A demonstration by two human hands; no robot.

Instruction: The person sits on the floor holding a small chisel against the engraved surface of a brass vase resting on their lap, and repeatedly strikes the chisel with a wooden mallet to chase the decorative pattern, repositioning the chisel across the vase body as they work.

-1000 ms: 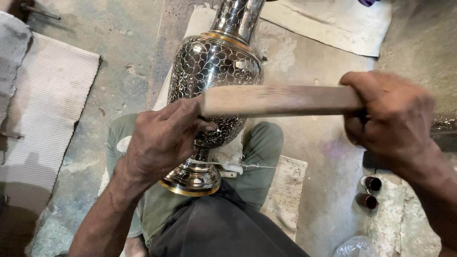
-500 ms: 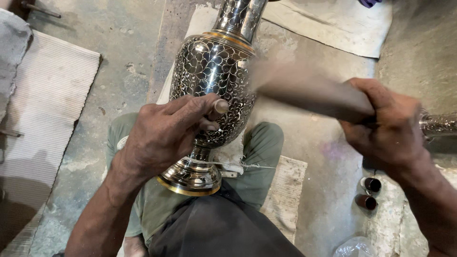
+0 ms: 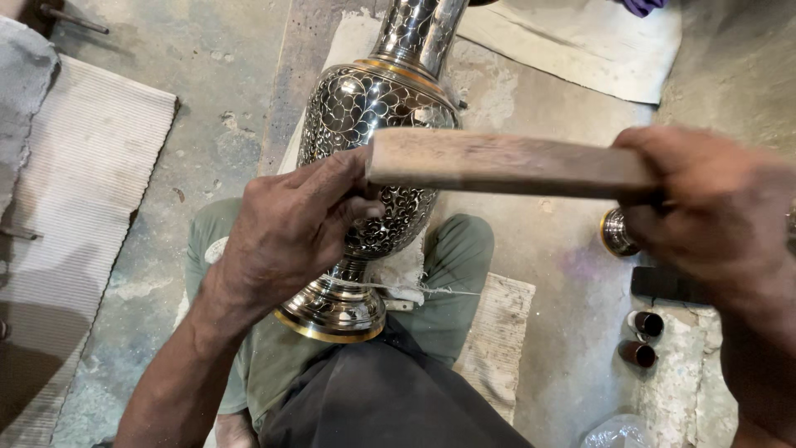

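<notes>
Head view is looking straight down at a person sitting on a concrete floor [image 3: 224,99] and working on a tall metal vase [image 3: 373,116]. The vase is lying tilted across the person's lap, its gold-rimmed round foot [image 3: 332,311] resting against the green trouser legs [image 3: 452,257] and its narrow neck [image 3: 419,29] pointing away toward the far edge of the floor. Its bulging body is shining silver with a dark engraved leaf pattern all over.

The left hand [image 3: 286,236] is pressing against the lower belly of the vase, fingers curled and pinched together on the surface; whether a small tool is sitting between the fingertips cannot be told.

The right hand [image 3: 713,216] is closing in a fist around one end of a flat wooden mallet [image 3: 506,162]. The wood is lying nearly level above the vase, its free end sitting just over the left hand's fingers.

A ribbed pale mat [image 3: 75,216] is lying along the left edge of the floor. A white cloth [image 3: 580,41] is spreading near the far right corner. At the right edge, partly behind the right hand, a small gold-rimmed metal piece [image 3: 618,232], a dark block [image 3: 663,284] and two small brown cylinders [image 3: 643,338] are sitting close together. A crumpled clear plastic bag [image 3: 618,433] is lying near the bottom right corner.
</notes>
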